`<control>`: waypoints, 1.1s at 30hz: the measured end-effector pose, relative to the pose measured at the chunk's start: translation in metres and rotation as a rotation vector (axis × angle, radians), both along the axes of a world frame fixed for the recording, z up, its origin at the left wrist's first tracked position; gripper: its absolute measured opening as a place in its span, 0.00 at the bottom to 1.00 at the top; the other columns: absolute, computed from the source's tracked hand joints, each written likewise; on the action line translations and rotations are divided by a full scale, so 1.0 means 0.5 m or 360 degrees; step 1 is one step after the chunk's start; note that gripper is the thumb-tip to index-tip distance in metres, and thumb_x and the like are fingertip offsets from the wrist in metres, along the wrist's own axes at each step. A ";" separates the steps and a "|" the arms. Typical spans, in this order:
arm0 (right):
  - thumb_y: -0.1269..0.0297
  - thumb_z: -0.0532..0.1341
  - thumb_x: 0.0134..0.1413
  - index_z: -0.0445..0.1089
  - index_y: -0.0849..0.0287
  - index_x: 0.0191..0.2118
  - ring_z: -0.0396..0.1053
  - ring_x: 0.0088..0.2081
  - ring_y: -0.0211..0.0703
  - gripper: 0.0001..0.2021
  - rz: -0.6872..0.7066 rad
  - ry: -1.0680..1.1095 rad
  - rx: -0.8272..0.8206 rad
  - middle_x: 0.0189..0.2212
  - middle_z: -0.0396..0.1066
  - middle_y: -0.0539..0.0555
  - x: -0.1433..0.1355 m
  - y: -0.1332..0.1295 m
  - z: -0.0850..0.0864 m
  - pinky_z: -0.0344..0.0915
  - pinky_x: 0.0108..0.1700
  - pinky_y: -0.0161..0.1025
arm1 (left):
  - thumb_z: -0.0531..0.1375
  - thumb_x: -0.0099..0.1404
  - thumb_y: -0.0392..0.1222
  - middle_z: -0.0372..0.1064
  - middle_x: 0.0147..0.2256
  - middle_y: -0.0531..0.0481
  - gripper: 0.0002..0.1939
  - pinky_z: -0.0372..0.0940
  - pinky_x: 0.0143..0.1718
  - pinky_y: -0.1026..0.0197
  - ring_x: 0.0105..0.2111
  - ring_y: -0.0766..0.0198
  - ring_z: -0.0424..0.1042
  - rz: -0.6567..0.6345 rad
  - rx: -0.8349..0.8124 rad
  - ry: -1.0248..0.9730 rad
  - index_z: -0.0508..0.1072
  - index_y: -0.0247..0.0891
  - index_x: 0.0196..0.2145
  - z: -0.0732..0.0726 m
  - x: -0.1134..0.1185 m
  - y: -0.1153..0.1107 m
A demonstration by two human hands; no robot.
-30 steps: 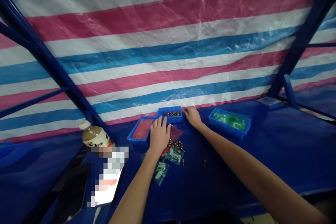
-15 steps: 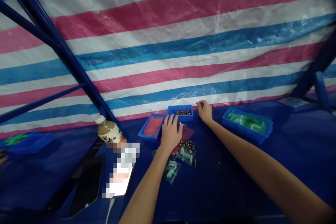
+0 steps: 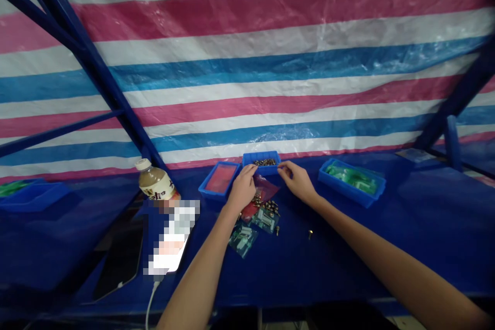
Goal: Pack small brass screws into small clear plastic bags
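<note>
My left hand (image 3: 243, 186) has its fingers drawn together at the front of a blue bin of small brass-coloured screws (image 3: 264, 163); whatever it pinches is hidden. At that bin's right corner, my right hand (image 3: 297, 181) is closed in a pinch, too small to show what is in it. Between the hands lies a reddish plastic bag (image 3: 266, 188). Just in front of it are a pile of loose screws (image 3: 272, 208) and clear bags with white parts (image 3: 265, 220). Left of my left hand stands a blue bin of pink bags (image 3: 221, 179).
A blue bin of green bags (image 3: 351, 180) stands to the right. One loose screw (image 3: 310, 234) lies on the blue table (image 3: 294, 278). On the left are a drink bottle (image 3: 157, 181), a lit phone on a cable (image 3: 174, 247), a dark tablet-like device (image 3: 119, 263) and another blue bin (image 3: 34, 197).
My left hand has gone from spread fingers to fingers drawn together. My right hand has come left and down, closer to the screw bin and the left hand. The view has shifted slightly.
</note>
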State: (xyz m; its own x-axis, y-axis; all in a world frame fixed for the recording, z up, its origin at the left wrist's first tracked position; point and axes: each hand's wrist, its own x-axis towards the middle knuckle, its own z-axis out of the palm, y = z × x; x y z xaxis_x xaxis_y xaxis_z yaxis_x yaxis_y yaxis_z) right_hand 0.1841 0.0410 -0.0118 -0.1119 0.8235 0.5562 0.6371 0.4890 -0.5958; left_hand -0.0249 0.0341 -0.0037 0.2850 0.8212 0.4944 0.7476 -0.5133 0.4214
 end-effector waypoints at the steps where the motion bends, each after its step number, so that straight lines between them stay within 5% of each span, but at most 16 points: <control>1: 0.58 0.54 0.61 0.71 0.58 0.39 0.65 0.29 0.40 0.11 0.0014 -0.0077 -0.0030 0.27 0.68 0.51 -0.008 -0.015 -0.005 0.62 0.34 0.36 | 0.45 0.64 0.26 0.63 0.58 0.46 0.25 0.55 0.63 0.55 0.60 0.63 0.60 -0.0020 -0.0005 -0.0034 0.67 0.36 0.55 0.002 0.001 0.000; 5: 0.59 0.55 0.61 0.73 0.55 0.41 0.65 0.38 0.43 0.11 0.0189 -0.0441 -0.0009 0.34 0.68 0.54 -0.039 -0.055 -0.020 0.63 0.41 0.38 | 0.45 0.64 0.26 0.66 0.56 0.47 0.24 0.56 0.63 0.56 0.58 0.63 0.63 -0.0064 -0.0060 -0.0166 0.70 0.37 0.53 0.007 0.005 0.000; 11: 0.78 0.52 0.59 0.69 0.52 0.54 0.60 0.44 0.45 0.22 0.0534 -0.0787 0.0177 0.47 0.66 0.57 -0.043 -0.056 -0.014 0.61 0.47 0.43 | 0.47 0.66 0.30 0.70 0.53 0.50 0.21 0.59 0.60 0.55 0.55 0.60 0.67 -0.0100 -0.0182 -0.0340 0.73 0.40 0.50 0.014 0.007 -0.001; 16: 0.70 0.54 0.62 0.69 0.54 0.53 0.60 0.45 0.47 0.16 0.0612 -0.0874 0.0173 0.45 0.69 0.56 -0.045 -0.041 -0.012 0.61 0.48 0.45 | 0.48 0.67 0.33 0.72 0.51 0.50 0.20 0.61 0.58 0.53 0.53 0.59 0.69 -0.0090 -0.0312 -0.0448 0.72 0.41 0.51 0.016 0.000 0.001; 23: 0.65 0.54 0.63 0.73 0.59 0.38 0.61 0.39 0.43 0.10 0.0519 -0.0804 0.0154 0.37 0.69 0.55 -0.054 -0.030 -0.011 0.61 0.43 0.40 | 0.48 0.67 0.34 0.68 0.55 0.49 0.20 0.56 0.61 0.53 0.56 0.61 0.64 -0.0181 -0.0303 -0.0482 0.72 0.41 0.51 0.005 -0.008 0.013; 28: 0.66 0.52 0.65 0.72 0.58 0.39 0.63 0.40 0.42 0.11 0.0468 -0.0730 0.0082 0.37 0.70 0.54 -0.051 -0.026 -0.021 0.60 0.42 0.37 | 0.49 0.66 0.33 0.68 0.54 0.49 0.20 0.55 0.62 0.52 0.56 0.61 0.64 -0.0184 -0.0267 -0.0433 0.72 0.41 0.51 0.002 0.000 0.016; 33: 0.62 0.52 0.65 0.71 0.58 0.41 0.65 0.41 0.43 0.12 0.0178 -0.0724 0.0000 0.38 0.69 0.55 -0.058 -0.039 -0.019 0.61 0.41 0.38 | 0.47 0.67 0.31 0.70 0.50 0.49 0.20 0.59 0.59 0.52 0.53 0.61 0.65 -0.0173 0.0012 -0.0306 0.74 0.40 0.47 0.008 0.008 -0.001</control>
